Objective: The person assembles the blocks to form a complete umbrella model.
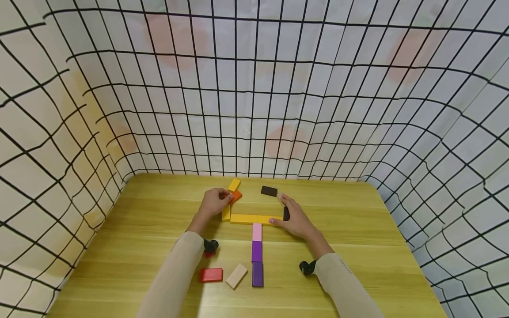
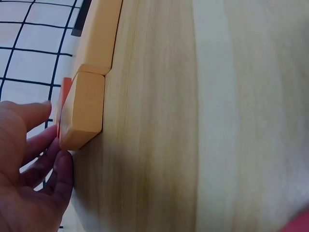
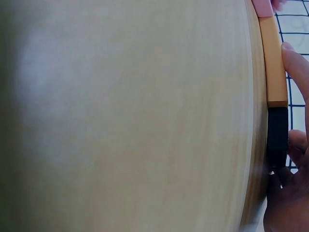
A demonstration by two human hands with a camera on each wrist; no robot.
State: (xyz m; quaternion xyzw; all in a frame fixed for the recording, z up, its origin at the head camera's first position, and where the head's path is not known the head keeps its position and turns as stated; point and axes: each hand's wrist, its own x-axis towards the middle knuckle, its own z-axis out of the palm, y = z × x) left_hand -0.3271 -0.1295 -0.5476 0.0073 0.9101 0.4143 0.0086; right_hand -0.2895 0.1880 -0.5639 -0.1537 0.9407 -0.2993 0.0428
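Note:
My left hand (image 1: pixel 214 203) is at the left end of a row of blocks. Its fingertips touch the side of an upright-running yellow block (image 1: pixel 226 213), and an orange-red block (image 1: pixel 236 196) lies by the thumb. In the left wrist view that thumb stands apart from the orange-red block (image 2: pixel 64 94). My right hand (image 1: pixel 296 218) spreads over the right end. The thumb rests on a yellow block (image 3: pixel 273 63), while the other fingers lie along a black block (image 3: pixel 277 137) and a pale block (image 1: pixel 280 198). Two yellow blocks (image 1: pixel 244 218) lie end to end between the hands.
Below the row run a pink block (image 1: pixel 257 232), a purple block (image 1: pixel 256 251) and a dark purple block (image 1: pixel 257 274). A red block (image 1: pixel 211 274) and a beige block (image 1: pixel 237 276) lie nearer. Farther back are another yellow block (image 1: pixel 234 184) and a dark block (image 1: pixel 269 191). Black wire mesh (image 1: pixel 254 92) surrounds the table.

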